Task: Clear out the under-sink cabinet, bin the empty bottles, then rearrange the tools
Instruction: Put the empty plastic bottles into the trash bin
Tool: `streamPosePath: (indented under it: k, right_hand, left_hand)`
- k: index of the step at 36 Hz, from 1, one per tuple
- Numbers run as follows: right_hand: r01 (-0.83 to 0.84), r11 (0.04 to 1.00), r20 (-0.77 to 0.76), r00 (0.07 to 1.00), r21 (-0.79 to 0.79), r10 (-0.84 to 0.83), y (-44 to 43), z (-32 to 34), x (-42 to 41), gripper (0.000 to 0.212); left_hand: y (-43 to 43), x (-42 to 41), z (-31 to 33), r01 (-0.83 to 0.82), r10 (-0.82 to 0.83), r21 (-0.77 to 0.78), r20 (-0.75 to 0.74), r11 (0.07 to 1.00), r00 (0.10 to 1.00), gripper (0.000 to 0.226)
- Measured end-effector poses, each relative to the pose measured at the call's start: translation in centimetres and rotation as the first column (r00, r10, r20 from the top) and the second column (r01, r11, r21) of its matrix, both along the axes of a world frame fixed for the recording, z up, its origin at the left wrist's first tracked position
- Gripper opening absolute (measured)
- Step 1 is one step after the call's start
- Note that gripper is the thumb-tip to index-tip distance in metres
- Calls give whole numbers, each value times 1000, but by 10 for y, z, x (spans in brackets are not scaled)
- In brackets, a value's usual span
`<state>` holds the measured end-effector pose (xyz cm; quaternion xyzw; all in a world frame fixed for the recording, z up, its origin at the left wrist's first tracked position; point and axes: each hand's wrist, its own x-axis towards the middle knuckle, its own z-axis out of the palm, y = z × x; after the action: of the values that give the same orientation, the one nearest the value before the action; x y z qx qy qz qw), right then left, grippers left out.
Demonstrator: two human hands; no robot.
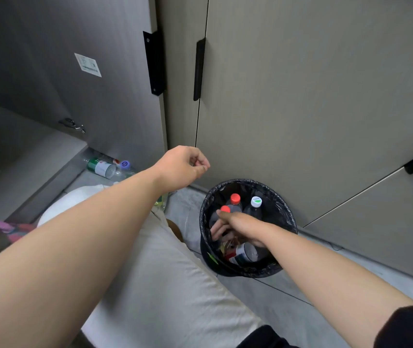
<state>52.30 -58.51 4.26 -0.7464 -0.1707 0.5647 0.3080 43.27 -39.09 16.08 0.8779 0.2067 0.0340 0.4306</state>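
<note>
A black bin [285, 217] lined with a black bag stands on the floor against the cabinet fronts. Inside it stand dark bottles, one with a red cap [235, 198] and one with a white cap [256, 201]. My right hand [240, 226] reaches down into the bin and its fingers curl round a dark red-capped bottle [225, 209]. My left hand [184, 167] hovers in the air to the left of the bin, fingers loosely curled, holding nothing. More clear bottles [105, 167] lie on the floor by the open cabinet door.
The open cabinet door [74, 71] stands at the left, with the dark cabinet inside [4, 146] beyond it. Closed cabinet fronts [300, 96] fill the right. My knee in pale trousers [162, 272] fills the foreground. A pink-handled item [7, 228] lies at the left edge.
</note>
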Motion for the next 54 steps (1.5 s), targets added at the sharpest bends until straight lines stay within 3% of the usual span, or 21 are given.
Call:
streamPosePath:
  k: [2,4,6,8,11,14,20,26,30,32,34,38,40,45,49,54]
  right_hand:
    - [64,998,-23,998,-8,-64,-4,-3,10,60]
    - [92,994,91,992,-60,-86,-9,-12,20,48]
    - [-1,982,348,935,-189,68,-19,-26,31,32]
    - [-120,912,478,821,-392,313,-33,-37,39,28]
    - [-204,782,480,690,-590,542,-48,-52,43,46]
    - [-206,759,509,631,-617,585,-49,-61,42,61]
    - [-286,626,478,445,-726,757,-48,-68,43,71]
    - [-253,578,455,410,-776,791,-49,-68,45,73]
    - [-264,540,449,334,-799,829,-49,-60,44,55]
    - [-276,536,438,345,-798,830,-47,-53,45,50]
    - [-306,569,429,419,-763,800,-44,-45,47,48]
    - [-378,766,384,697,-521,605,-35,-32,43,31]
    - [-385,821,340,772,-422,537,-31,-28,36,25]
    - [-426,834,263,809,-351,525,-24,-26,21,28]
    - [-415,853,182,856,-317,484,-23,-25,18,42]
    - [-474,786,235,775,-396,586,-24,-22,18,45]
  left_hand:
    - [2,-2,0,-9,9,-1,-5,1000,1000,11]
    - [3,-4,0,-19,19,-10,-5,1000,1000,11]
    - [4,-5,0,-23,22,-9,-9,1000,1000,11]
    - [5,-5,0,-24,24,-10,-15,1000,1000,12]
    - [5,-5,0,-25,24,-19,-25,1000,999,11]
    - [5,-4,0,-30,30,-21,-28,999,999,10]
    - [7,-2,0,-28,27,-11,-61,1000,998,11]
    - [8,0,-2,-19,17,-29,-84,999,996,10]
    - [7,1,-2,-15,11,-50,-91,999,996,10]
    - [7,1,-1,-12,7,-49,-93,999,996,10]
    - [6,2,-1,-8,4,-42,-94,999,996,11]
    - [4,5,-1,-3,-2,-65,-73,998,997,12]
    - [2,6,-1,6,-11,-58,-74,998,997,12]
    - [-1,4,2,13,-18,-65,-72,998,997,11]
    - [1,-1,2,14,-18,-60,-64,998,998,11]
    - [6,-8,-1,1,-4,-49,-60,999,998,10]
